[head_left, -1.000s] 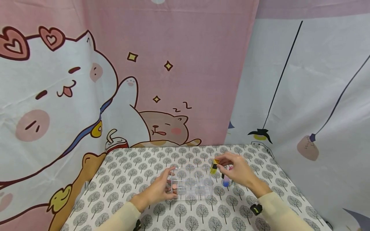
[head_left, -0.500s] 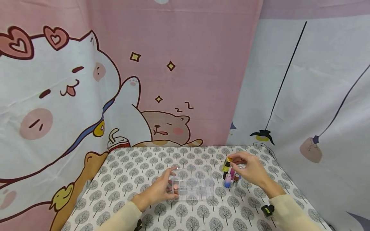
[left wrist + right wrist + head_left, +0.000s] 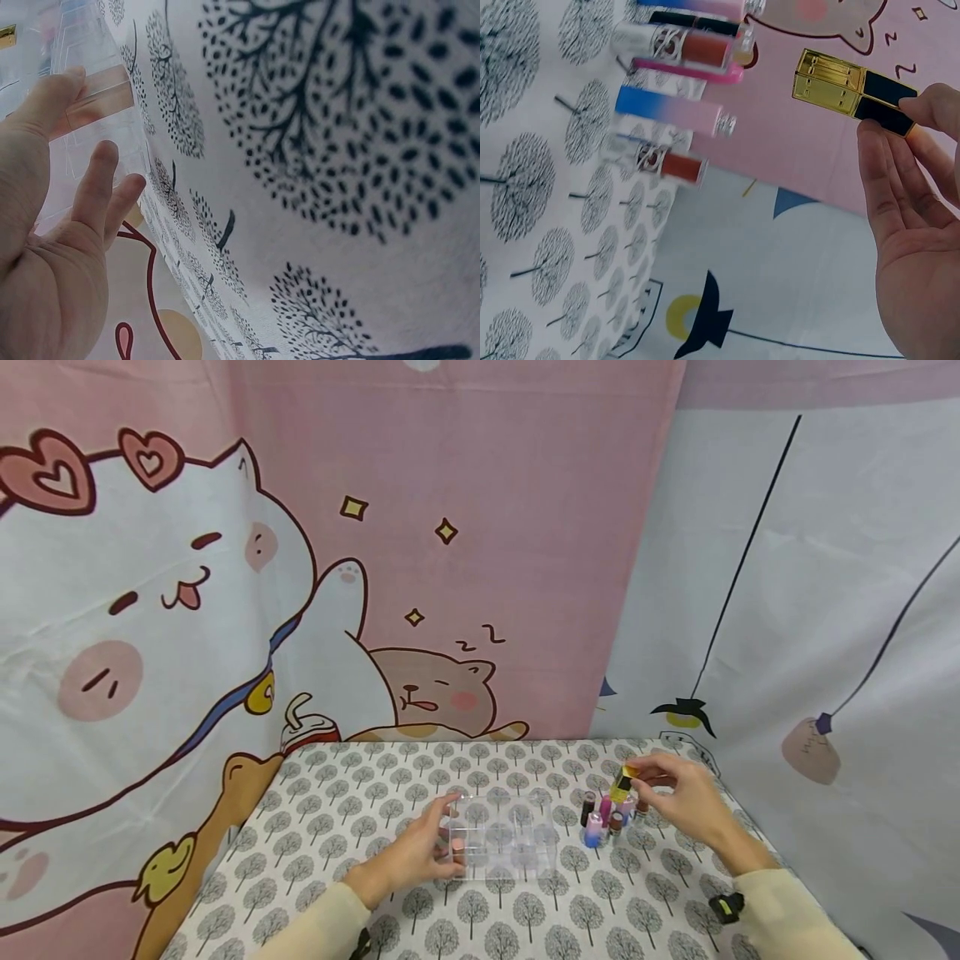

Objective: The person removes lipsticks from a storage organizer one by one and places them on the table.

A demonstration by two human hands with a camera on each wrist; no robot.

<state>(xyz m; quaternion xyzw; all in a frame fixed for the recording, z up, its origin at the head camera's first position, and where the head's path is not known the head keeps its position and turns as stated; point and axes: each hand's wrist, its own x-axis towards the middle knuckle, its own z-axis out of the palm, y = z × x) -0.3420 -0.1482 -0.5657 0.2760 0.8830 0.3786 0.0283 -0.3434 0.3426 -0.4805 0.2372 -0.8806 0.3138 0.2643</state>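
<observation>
A clear plastic organizer box (image 3: 517, 837) with square compartments lies on the table. My left hand (image 3: 418, 850) grips its left end, thumb at the near corner and fingers at the far one. A pinkish-copper tube (image 3: 101, 99) stands in a compartment by the left thumb. Off to the right, my right hand (image 3: 688, 800) pinches a gold-and-black lipstick (image 3: 853, 91) by its black part, raised over a group of standing tubes. Among these are a blue-to-pink lipstick (image 3: 593, 832), a magenta tube (image 3: 605, 811), a black tube (image 3: 588, 810) and a reddish-brown lip gloss (image 3: 681, 166).
The table wears a white cloth (image 3: 420, 906) printed with grey trees. Behind it hangs a pink and pale cartoon curtain (image 3: 517, 568), which meets the table's back edge. Black wrist straps (image 3: 726, 907) sit by the sleeves.
My right hand has carried the gold-and-black lipstick rightward, from beside the organizer to above the standing tubes, which now show more fully. My left hand keeps its hold on the box.
</observation>
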